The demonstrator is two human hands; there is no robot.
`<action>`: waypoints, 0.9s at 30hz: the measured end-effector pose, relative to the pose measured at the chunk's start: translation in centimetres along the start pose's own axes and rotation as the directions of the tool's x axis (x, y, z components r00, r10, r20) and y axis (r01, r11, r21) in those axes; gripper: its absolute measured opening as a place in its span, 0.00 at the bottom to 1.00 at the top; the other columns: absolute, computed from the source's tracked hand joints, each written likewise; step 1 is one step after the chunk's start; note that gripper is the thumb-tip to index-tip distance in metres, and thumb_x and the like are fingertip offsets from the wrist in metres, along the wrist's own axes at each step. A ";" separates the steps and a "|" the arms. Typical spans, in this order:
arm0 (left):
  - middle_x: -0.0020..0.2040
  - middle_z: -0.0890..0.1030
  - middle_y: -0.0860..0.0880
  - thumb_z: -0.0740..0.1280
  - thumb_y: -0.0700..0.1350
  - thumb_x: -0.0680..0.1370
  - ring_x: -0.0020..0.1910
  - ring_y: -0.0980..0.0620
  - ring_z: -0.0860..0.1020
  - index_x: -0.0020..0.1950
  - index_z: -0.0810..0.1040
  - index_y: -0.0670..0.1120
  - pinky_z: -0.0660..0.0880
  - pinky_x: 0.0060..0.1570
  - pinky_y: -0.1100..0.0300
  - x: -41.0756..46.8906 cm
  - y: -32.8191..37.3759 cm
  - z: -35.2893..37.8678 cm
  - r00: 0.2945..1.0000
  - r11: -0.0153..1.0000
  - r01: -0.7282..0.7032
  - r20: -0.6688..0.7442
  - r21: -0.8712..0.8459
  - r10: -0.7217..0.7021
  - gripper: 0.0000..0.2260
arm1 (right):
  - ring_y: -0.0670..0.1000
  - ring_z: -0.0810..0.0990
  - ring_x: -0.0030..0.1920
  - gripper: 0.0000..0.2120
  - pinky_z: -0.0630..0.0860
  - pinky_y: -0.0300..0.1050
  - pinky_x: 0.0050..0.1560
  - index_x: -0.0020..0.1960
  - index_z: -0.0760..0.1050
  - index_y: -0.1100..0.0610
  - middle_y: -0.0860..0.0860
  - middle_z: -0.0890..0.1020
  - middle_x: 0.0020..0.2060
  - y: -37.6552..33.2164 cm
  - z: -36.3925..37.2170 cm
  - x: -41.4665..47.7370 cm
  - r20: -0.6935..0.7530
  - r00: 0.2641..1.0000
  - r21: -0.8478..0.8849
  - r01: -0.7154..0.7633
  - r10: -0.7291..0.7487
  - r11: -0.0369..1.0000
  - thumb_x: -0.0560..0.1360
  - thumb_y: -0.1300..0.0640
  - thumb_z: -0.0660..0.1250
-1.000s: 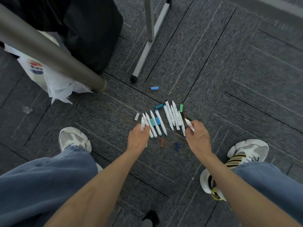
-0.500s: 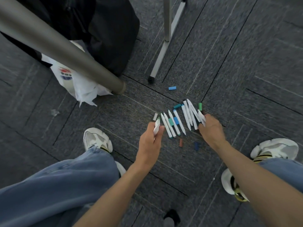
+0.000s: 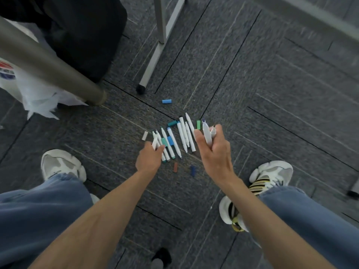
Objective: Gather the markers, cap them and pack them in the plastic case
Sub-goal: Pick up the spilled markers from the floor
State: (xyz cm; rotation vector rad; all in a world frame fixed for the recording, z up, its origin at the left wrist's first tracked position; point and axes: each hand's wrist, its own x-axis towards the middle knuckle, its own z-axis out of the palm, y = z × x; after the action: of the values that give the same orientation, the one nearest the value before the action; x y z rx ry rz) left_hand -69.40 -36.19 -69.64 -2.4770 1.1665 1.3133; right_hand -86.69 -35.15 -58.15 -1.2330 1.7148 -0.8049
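White markers (image 3: pixel 207 135) pinched upright in right-hand fingers (image 3: pixel 198 137); left fingers (image 3: pixel 160 149) around another.

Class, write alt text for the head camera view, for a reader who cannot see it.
Seen from above, a person's right hand holds two uncapped white markers while the left hand grips another marker at a row of markers lying on grey carpet. Loose coloured caps lie around them.

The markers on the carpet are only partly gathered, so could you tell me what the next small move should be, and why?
Probably close the left hand on the markers under its fingers and lift them. The right hand already grips a few uncapped markers, while more markers and loose caps lie on the carpet.
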 end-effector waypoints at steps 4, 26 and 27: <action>0.49 0.81 0.43 0.69 0.59 0.74 0.47 0.41 0.80 0.54 0.73 0.43 0.79 0.47 0.47 1.2 0.3 0.6 1.000 1.000 0.008 0.022 0.010 -0.008 0.20 | 0.46 0.63 0.21 0.24 0.57 0.37 0.23 0.31 0.60 0.50 0.45 0.64 0.21 1.0 -1.0 -0.8 -0.117 0.993 -0.050 0.023 -0.029 0.998 0.77 0.38 0.62; 0.36 0.69 0.50 0.63 0.44 0.78 0.34 0.54 0.68 0.47 0.72 0.41 0.68 0.35 0.57 -5.9 -0.9 -5.7 0.963 0.829 -0.248 -0.032 -0.502 0.269 0.05 | 0.51 0.69 0.30 0.14 0.63 0.45 0.29 0.45 0.70 0.58 0.55 0.73 0.33 7.4 3.9 0.0 0.129 0.883 -0.312 -0.396 0.451 0.864 0.83 0.51 0.56; 0.36 0.70 0.50 0.63 0.42 0.78 0.33 0.54 0.69 0.46 0.72 0.41 0.69 0.35 0.56 -6.3 -1.0 -6.4 0.955 0.805 -0.275 -0.057 -0.525 0.290 0.05 | 0.51 0.69 0.30 0.14 0.63 0.47 0.29 0.43 0.69 0.58 0.55 0.73 0.33 7.2 4.4 0.3 0.123 0.884 -0.313 -0.396 0.451 0.863 0.84 0.51 0.55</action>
State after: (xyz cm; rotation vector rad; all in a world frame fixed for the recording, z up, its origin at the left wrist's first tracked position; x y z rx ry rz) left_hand -66.61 -34.48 -61.23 -2.6945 1.3605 1.9830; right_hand -85.64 -33.38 -66.33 -1.0106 1.8854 -0.1731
